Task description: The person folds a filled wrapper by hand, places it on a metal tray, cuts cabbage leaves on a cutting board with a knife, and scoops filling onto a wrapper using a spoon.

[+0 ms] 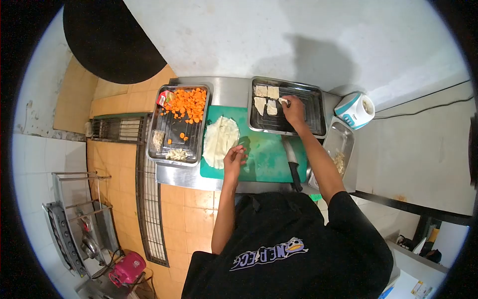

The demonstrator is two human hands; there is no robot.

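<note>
My right hand [294, 109] reaches over the dark metal tray [308, 127], its fingers closed on a small pale dough piece [282, 100]. Several similar flat pastry squares [273, 92] lie in two rows at that tray's left side. My left hand [235, 158] hovers by the right edge of a stack of round, pale dough sheets [219, 137], fingers loosely bent and apart, with nothing visible in them. Those sheets rest on the left part of a green cutting board [266, 167]. A black-handled knife [293, 167] lies on the board's right side, blade pointing away from me.
Left of the board, a metal tray [162, 134] holds sliced carrots [189, 102], a red packet [165, 98] and small pale heaps. At right stand a smaller metal pan [343, 137] with pale bits and a white-and-blue appliance [354, 109] against the wall. A pink gas cylinder [127, 268] stands lower left.
</note>
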